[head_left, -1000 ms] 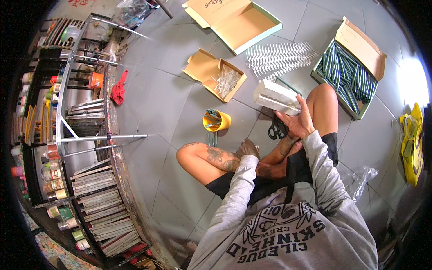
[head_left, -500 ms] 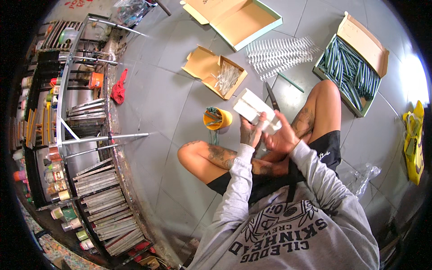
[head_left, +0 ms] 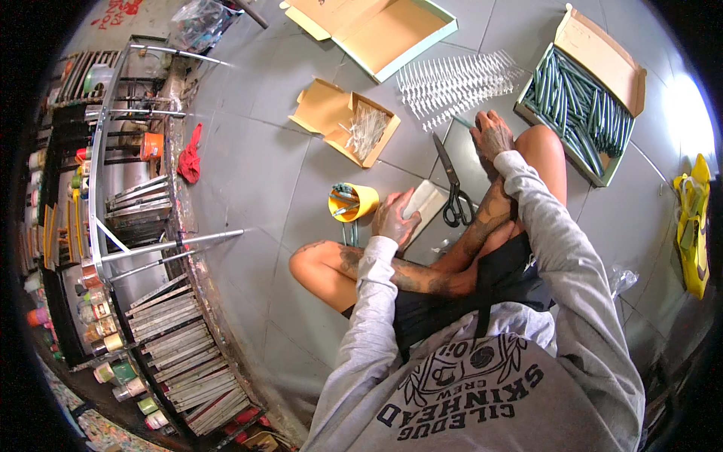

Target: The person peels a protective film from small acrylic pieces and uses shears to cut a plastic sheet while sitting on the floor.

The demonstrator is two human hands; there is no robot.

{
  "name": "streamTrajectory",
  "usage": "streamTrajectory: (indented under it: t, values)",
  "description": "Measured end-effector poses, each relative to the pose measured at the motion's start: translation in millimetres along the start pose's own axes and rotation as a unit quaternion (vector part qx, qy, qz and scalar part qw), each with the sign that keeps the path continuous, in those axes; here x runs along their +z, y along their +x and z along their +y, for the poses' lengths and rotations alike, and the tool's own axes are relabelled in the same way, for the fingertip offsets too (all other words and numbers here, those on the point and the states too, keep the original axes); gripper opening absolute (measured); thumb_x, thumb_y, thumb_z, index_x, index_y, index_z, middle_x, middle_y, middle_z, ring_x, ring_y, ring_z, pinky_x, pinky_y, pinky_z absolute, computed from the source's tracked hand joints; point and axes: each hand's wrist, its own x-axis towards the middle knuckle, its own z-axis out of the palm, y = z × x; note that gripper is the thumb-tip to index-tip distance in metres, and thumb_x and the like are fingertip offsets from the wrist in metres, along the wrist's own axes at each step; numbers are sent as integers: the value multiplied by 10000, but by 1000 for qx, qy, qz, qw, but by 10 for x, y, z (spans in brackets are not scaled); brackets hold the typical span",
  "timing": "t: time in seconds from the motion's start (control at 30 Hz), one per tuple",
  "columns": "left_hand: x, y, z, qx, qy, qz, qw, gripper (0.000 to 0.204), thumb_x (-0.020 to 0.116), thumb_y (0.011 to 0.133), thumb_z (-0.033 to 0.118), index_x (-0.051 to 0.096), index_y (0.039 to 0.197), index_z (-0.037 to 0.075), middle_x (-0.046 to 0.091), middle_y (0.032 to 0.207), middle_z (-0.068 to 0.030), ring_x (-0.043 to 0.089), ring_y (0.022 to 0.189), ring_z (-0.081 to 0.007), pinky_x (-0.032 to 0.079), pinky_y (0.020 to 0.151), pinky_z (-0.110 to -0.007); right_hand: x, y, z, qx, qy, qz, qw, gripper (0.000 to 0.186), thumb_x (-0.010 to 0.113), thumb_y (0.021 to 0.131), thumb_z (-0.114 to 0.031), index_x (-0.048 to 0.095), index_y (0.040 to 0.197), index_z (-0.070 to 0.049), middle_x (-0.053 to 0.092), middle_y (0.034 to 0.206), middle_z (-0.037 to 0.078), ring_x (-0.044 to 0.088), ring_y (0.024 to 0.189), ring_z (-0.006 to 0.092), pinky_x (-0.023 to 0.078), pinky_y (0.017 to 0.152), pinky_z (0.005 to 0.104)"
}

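My left hand (head_left: pixel 395 220) is wrapped round a white oblong box (head_left: pixel 427 205), low over the floor before my crossed legs. Farther off to the right, my right hand (head_left: pixel 492 135) has its fingers curled over a slim dark green pen-like stick (head_left: pixel 461 120), whose one end sticks out past the fingertips; the rest is hidden. Black-handled scissors (head_left: pixel 452 184) lie between the hands, blades pointing away. A yellow cup (head_left: pixel 366 202) with several green sticks stands left of my left hand. Beyond my right hand, white slender pieces (head_left: pixel 452 83) lie in rows.
A carton of green sticks (head_left: pixel 580 113) lies at the right. A small carton (head_left: pixel 384 143) holds clear thin pieces; a larger opened carton (head_left: pixel 399 38) lies behind it. A metal frame (head_left: pixel 173 245) and a paint-jar rack (head_left: pixel 98 294) line the left. A yellow bag (head_left: pixel 691 226) is far right.
My right hand has left the white box and reached forward to the green stick. My left hand has brought the box down and left, uncovering the scissors' handles.
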Motion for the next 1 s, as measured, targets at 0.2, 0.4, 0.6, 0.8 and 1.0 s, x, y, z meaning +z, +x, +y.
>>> streamTrajectory:
  t: [0.2, 0.4, 0.6, 0.8, 1.0]
  values:
    - [115, -289, 412, -25, -86, 207, 974, 485, 686, 852, 286, 595, 1269, 57, 589, 1206, -160, 593, 1076, -326, 472, 939, -426, 195, -47, 31, -47, 109, 50, 992, 253, 698, 831, -162, 571, 1006, -30, 652, 897, 163, 657, 803, 339, 513, 716, 424]
    - [215, -514, 566, -78, -356, 146, 920, 342, 658, 927, 237, 644, 1208, 44, 703, 1042, -62, 643, 897, -123, 511, 719, -269, -192, -904, -695, 200, 664, -218, 686, 147, 660, 936, -149, 556, 978, -54, 681, 934, 95, 698, 907, 223, 577, 748, 307]
    - [134, -559, 736, -89, -360, 135, 919, 349, 676, 932, 286, 681, 1166, 27, 702, 841, -30, 611, 717, -72, 480, 638, -227, -183, -1461, -999, 227, 706, -242, 625, 248, 676, 923, -120, 519, 1097, -38, 657, 1007, 108, 672, 913, 204, 593, 793, 331]
    - [45, -712, 634, -182, -415, 28, 891, 336, 670, 940, 291, 703, 1116, 7, 698, 802, -14, 521, 622, -31, 432, 555, -189, -270, -1397, -776, 187, 703, -266, 633, 209, 618, 967, -158, 550, 1110, -21, 678, 997, 153, 674, 1012, 283, 582, 843, 361]
    - [-60, -755, 597, -179, -447, -5, 876, 354, 659, 948, 290, 698, 1091, -32, 727, 856, -44, 575, 678, -51, 476, 601, -205, -272, -1339, -694, 176, 725, -275, 607, 149, 628, 959, -164, 572, 1022, -42, 683, 981, 142, 675, 1019, 286, 583, 855, 366]
